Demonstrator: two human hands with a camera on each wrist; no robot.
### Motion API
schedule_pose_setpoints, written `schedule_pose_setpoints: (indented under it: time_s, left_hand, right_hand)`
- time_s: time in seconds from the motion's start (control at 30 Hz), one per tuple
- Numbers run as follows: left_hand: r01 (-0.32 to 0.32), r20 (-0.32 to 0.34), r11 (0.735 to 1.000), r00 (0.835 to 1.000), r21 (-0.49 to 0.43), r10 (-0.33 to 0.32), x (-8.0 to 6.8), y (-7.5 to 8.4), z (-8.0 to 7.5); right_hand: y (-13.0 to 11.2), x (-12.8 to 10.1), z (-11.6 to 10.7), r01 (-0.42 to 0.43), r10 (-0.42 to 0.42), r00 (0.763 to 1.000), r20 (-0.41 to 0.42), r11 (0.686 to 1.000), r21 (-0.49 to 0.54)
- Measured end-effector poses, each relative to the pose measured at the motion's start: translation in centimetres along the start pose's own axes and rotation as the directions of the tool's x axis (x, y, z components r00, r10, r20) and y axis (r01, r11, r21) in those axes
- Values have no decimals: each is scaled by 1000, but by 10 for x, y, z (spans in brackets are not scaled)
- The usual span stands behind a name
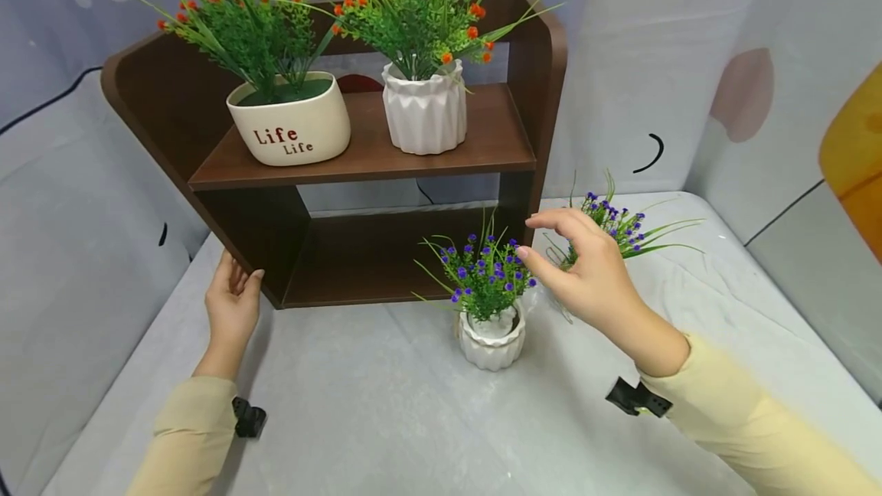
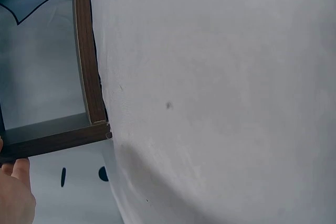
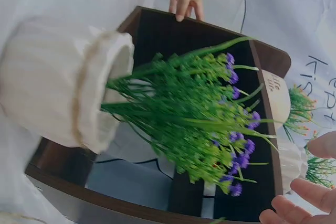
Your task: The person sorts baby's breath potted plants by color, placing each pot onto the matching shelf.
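My left hand (image 1: 230, 305) holds the lower left side panel of a dark brown two-tier shelf (image 1: 365, 174), thumb at the front edge and fingers along the outer side. In the left wrist view the same hand (image 2: 16, 195) shows at the panel's edge. My right hand (image 1: 586, 274) hovers with loosely bent, spread fingers and nothing in it. Just left of it, a white fluted pot (image 1: 492, 347) with purple flowers (image 1: 485, 270) stands upright on the table before the shelf's lower right. The right wrist view shows this pot (image 3: 52, 82) close up, with twine around its rim.
On the upper tier stand a cream oval "Life" pot (image 1: 296, 128) and a white fluted pot (image 1: 426, 115), both with orange flowers. Another purple-flowered plant (image 1: 616, 224) is partly behind my right hand. A pale cloth (image 1: 358, 419) covers the table.
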State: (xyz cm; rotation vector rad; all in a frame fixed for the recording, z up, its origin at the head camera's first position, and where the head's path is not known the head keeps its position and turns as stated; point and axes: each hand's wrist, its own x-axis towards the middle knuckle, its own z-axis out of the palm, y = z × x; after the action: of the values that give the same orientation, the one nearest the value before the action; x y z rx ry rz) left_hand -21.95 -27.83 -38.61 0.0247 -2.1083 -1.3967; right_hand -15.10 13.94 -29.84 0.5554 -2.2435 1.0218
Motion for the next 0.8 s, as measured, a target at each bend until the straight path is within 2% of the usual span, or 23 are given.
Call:
schedule_pose_setpoints:
  time_s: [0.17, 0.3, 0.47, 0.67, 0.8]
  left_hand:
    - [-18, -6, 1000, 1000, 4, 18, 1, -3, 1]
    - [-14, -14, 1000, 1000, -3, 13, 5, -18, 1]
    - [-4, -20, 1000, 1000, -1, 4, 12, -35, 2]
    - [1, -26, 1000, 1000, -17, -1, 14, -40, 3]
    - [12, -23, 1000, 1000, -12, -12, 13, -41, 2]
  right_hand:
    - [7, -16, 5, 55, -55, 998, -7, 999, -2]
    - [14, -28, 7, 72, -72, 997, 8, 997, -24]
    - [22, -42, 7, 30, -26, 998, 60, 997, -73]
    - [32, -59, 9, -16, 28, 994, 110, 994, -106]
    - [39, -69, 12, -55, 65, 991, 117, 995, -88]
